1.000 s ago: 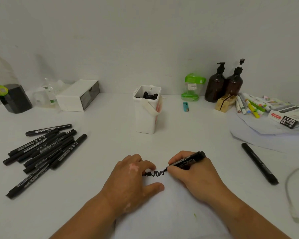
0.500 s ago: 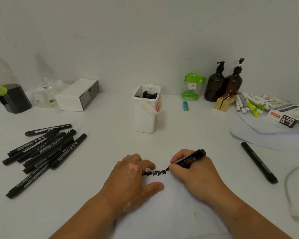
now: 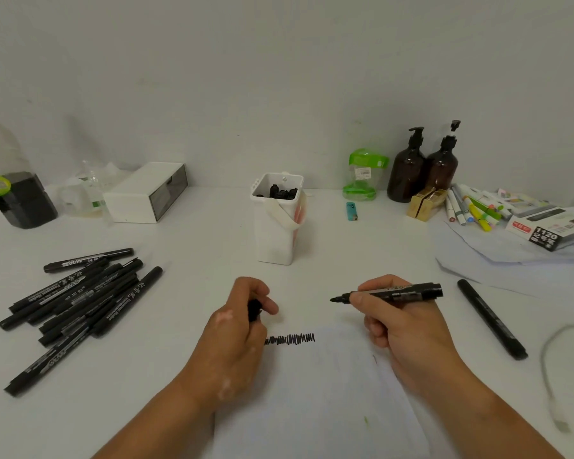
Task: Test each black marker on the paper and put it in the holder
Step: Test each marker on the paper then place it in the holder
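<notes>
Hands hover at the far end of the paper, the white holder standing beyond. The right hand grips the uncapped marker, tip pointing left, and the left hand pinches a black cap. Recapping looks next: align cap mouth with tip and press until seated.

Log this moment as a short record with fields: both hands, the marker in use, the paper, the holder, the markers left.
left hand: pinches a small black cap, it seems
right hand: grips the uncapped marker, tip pointing left, off the paper
paper: one black scribble near its top edge
holder: upright, black markers inside
pile of markers: lying left of the left hand
lone marker: lies right of the right hand
</notes>
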`<state>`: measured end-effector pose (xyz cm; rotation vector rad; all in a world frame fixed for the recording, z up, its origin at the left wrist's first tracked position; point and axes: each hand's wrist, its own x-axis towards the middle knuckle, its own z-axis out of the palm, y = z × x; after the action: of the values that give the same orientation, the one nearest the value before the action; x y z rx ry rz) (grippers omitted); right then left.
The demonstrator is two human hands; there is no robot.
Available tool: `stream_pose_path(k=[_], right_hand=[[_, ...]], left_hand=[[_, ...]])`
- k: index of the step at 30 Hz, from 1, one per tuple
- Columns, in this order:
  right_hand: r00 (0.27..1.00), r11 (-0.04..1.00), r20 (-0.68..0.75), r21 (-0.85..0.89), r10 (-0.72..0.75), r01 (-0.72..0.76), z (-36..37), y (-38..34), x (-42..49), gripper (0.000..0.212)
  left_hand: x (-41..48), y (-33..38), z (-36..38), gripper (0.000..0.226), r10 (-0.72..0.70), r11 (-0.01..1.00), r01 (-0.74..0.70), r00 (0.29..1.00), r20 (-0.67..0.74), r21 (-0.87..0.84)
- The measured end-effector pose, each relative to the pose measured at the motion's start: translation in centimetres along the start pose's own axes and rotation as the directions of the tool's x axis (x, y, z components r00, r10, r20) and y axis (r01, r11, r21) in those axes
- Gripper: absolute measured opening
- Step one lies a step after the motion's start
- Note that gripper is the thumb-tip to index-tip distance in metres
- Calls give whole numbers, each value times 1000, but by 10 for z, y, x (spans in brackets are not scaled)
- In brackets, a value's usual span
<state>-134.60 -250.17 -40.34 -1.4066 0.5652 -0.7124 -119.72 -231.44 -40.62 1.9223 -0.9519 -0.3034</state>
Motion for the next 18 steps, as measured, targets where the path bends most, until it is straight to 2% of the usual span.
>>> stream_pose_path(k=[5, 8, 10, 13, 18], right_hand=[[992, 989, 125, 144, 20, -38, -2, -4, -3, 25], [989, 977, 141, 202, 36, -65, 0, -8, -5, 13], [990, 982, 139, 184, 18, -43, 1, -10, -7, 8], [990, 995, 137, 101, -37, 23, 0, -12, -9, 21], [989, 992, 141, 122, -43, 26, -1, -14, -11, 30]], left_hand=[[2, 3, 0, 43, -111, 972, 99, 993, -45, -215], [4, 3, -2, 35, -167, 952, 157, 986, -16, -264], [4, 3, -3, 30, -152, 947, 143, 988, -9, -289], [5, 5, -3, 30, -90, 940, 94, 996, 25, -329], [3, 5, -3, 27, -1, 901, 43, 995, 97, -431]])
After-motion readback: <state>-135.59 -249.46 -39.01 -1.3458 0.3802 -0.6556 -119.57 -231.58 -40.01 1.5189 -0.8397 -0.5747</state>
